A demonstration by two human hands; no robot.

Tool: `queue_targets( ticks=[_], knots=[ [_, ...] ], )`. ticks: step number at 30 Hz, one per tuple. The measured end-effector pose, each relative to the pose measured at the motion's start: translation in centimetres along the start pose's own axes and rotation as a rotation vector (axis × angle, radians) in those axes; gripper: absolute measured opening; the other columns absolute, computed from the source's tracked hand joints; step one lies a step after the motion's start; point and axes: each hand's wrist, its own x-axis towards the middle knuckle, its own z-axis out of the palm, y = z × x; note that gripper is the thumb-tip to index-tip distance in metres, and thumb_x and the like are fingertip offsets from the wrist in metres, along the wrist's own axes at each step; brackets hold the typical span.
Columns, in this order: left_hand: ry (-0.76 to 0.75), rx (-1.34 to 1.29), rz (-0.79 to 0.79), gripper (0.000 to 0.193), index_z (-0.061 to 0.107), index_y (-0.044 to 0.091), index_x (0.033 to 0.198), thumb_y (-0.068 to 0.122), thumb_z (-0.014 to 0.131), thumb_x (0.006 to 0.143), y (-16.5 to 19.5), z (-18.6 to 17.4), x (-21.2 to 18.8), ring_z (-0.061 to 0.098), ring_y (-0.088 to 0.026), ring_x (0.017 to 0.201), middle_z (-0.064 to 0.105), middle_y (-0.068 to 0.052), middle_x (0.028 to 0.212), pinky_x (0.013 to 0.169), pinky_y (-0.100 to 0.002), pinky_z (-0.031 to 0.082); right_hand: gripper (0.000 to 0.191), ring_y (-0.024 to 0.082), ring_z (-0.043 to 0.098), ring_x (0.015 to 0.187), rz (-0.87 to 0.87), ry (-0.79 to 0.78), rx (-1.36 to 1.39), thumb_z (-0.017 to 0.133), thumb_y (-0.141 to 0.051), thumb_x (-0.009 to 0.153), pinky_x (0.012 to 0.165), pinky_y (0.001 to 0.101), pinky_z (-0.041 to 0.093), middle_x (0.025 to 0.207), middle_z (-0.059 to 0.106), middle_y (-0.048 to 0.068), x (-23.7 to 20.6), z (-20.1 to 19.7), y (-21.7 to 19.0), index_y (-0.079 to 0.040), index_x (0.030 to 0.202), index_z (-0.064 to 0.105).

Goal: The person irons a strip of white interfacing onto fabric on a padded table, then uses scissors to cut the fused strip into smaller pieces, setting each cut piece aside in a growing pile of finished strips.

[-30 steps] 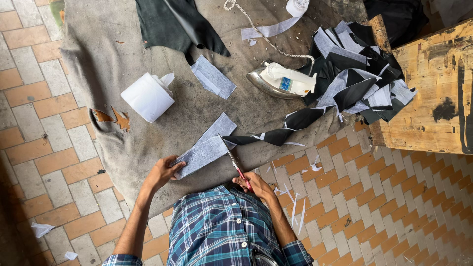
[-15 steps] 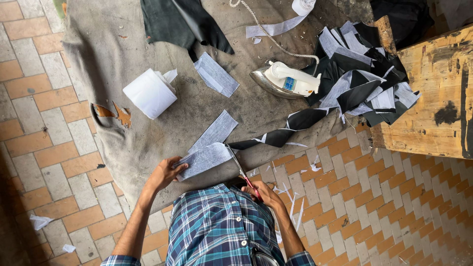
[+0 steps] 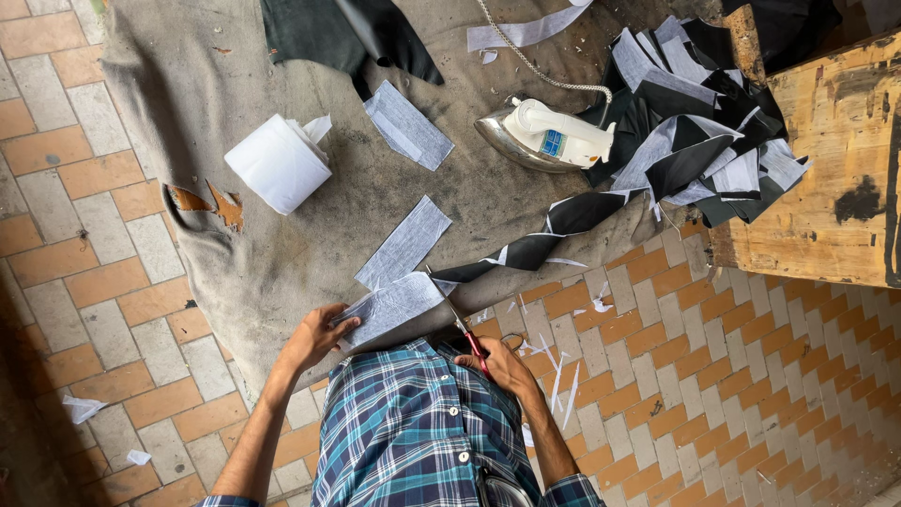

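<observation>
My left hand (image 3: 317,340) grips the near end of a grey fabric strip (image 3: 392,306) that lies on a grey cloth mat (image 3: 282,253). Red-handled scissors (image 3: 460,325) are in my right hand (image 3: 499,366), their blades at the strip's right edge. A long black strip (image 3: 544,239) trails from the cut toward the upper right. Another grey piece (image 3: 405,240) lies just beyond the one I hold. My plaid shirt (image 3: 413,432) fills the bottom of the view.
A white roll (image 3: 278,163) sits on the mat at left. An iron (image 3: 544,136) with a cord stands near a heap of black and grey strips (image 3: 699,122). A wooden crate (image 3: 826,160) is at right. White scraps (image 3: 563,376) litter the brick floor.
My hands and the strip have stayed at the same spot on the mat. The view has shifted slightly; the scissors remain at the strip's edge.
</observation>
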Motion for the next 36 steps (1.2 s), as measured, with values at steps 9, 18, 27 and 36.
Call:
queue_targets(
  ticks=[9, 18, 27, 36],
  knots=[
    [0.011, -0.009, -0.008, 0.06, 0.069, 0.008, 0.128, 0.053, 0.064, 0.089, -0.9, 0.8, 0.3, 0.075, -0.024, 0.08, 0.078, -0.014, 0.099, 0.068, -0.04, 0.061, 0.073, 0.013, 0.049, 0.05, -0.032, 0.011, 0.001, 0.068, -0.083, 0.069, 0.05, 0.0318, 0.039, 0.054, 0.047, -0.004, 0.4, 0.4, 0.0, -0.012, 0.063, 0.056],
    [0.029, -0.045, 0.036, 0.058, 0.068, 0.005, 0.127, 0.05, 0.066, 0.09, -1.2, 0.8, 0.2, 0.075, -0.025, 0.086, 0.077, -0.016, 0.103, 0.073, -0.041, 0.061, 0.074, 0.012, 0.047, 0.05, -0.038, -0.015, 0.055, 0.066, -0.083, 0.074, 0.049, 0.0328, 0.035, 0.054, 0.047, -0.004, 1.0, 0.7, 0.4, -0.01, 0.063, 0.059],
    [0.002, -0.037, -0.049, 0.061, 0.066, 0.006, 0.131, 0.05, 0.065, 0.089, -0.3, 0.3, -0.2, 0.076, -0.027, 0.082, 0.078, -0.016, 0.101, 0.071, -0.041, 0.062, 0.07, 0.012, 0.047, 0.046, -0.006, -0.02, -0.019, 0.069, -0.078, 0.074, 0.047, 0.0321, 0.034, 0.049, 0.047, -0.003, 1.0, -0.1, 0.6, -0.01, 0.059, 0.062],
    [0.042, -0.048, -0.007, 0.064, 0.063, 0.004, 0.135, 0.05, 0.066, 0.09, -1.9, 0.4, 0.1, 0.076, -0.029, 0.098, 0.075, -0.019, 0.116, 0.079, -0.041, 0.062, 0.063, 0.008, 0.048, 0.039, 0.038, 0.032, -0.102, 0.071, -0.07, 0.079, 0.043, 0.0289, 0.034, 0.044, 0.049, -0.003, 0.5, -0.3, -0.3, -0.011, 0.056, 0.062]
  ],
)
